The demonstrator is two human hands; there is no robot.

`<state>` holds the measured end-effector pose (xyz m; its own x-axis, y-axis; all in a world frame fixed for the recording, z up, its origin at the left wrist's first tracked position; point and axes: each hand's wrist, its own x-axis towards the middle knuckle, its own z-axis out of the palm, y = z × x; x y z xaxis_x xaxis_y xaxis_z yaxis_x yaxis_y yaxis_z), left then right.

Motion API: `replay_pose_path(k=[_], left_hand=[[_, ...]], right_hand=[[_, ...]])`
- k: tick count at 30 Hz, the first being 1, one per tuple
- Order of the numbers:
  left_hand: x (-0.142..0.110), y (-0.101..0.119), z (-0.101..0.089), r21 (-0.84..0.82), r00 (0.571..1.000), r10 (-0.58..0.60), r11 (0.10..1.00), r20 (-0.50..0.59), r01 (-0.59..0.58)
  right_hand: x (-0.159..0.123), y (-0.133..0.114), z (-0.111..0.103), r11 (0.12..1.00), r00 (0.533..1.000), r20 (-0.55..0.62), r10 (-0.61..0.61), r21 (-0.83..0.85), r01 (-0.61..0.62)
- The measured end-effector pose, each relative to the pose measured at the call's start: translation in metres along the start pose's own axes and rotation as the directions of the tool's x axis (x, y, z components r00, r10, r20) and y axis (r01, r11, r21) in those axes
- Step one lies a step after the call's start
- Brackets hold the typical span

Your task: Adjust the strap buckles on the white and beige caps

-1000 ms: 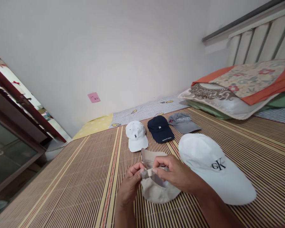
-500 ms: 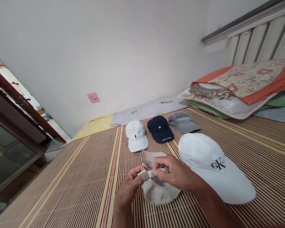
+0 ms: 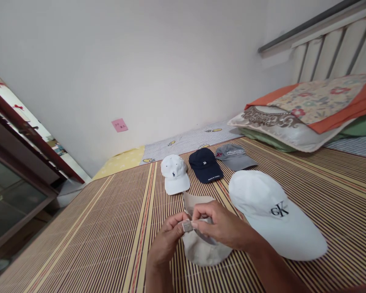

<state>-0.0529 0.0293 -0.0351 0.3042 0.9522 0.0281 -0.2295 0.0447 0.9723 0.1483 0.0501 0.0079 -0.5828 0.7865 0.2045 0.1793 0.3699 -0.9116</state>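
A beige baseball cap [image 3: 205, 253] lies on the striped mat with its back strap toward me and its brim pointing away. My left hand [image 3: 167, 236] pinches the strap beside a small grey metal buckle [image 3: 187, 226]. Just right of the buckle, my right hand [image 3: 218, 224] grips the same strap between thumb and fingers. Part of the cap's opening is hidden behind my right hand. To the right lies a large white cap [image 3: 258, 195] with black "CK" lettering, partly covered by my right forearm.
Behind the beige cap sit a white cap [image 3: 174, 173], a navy cap [image 3: 205, 165] and a grey cap [image 3: 235, 158] in a row. Stacked pillows [image 3: 295, 126] lie at the right rear. The striped mat [image 3: 110, 232] covers the bed, with the wall [image 3: 171, 73] behind.
My right hand has shifted slightly left along the strap, closer to the buckle. The strap piece between my hands now shows shorter. The other caps stay put.
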Motion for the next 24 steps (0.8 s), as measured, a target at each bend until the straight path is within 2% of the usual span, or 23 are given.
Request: replay_pose_path(k=[5, 11, 18, 24], left_hand=[[-0.002, 0.002, -0.001, -0.024, 1.0, 0.011, 1.0, 0.02, -0.011], [-0.002, 0.0, -0.003, -0.03, 1.0, 0.011, 1.0, 0.015, -0.01], [-0.002, -0.004, -0.005, 0.034, 0.999, -0.03, 0.999, 0.028, 0.029], [0.0, -0.004, -0.003, 0.034, 0.999, -0.051, 0.998, -0.008, 0.051]], right_hand=[[-0.004, 0.006, -0.011, 0.994, 0.998, 0.065, 0.027, 0.108, -0.034], [-0.007, 0.026, -0.029, 0.997, 0.997, 0.071, 0.022, 0.076, -0.027], [-0.002, 0.025, -0.017, 0.983, 0.994, 0.106, -0.016, 0.182, -0.004], [-0.001, 0.029, -0.016, 0.938, 0.974, 0.212, -0.078, 0.347, 0.0]])
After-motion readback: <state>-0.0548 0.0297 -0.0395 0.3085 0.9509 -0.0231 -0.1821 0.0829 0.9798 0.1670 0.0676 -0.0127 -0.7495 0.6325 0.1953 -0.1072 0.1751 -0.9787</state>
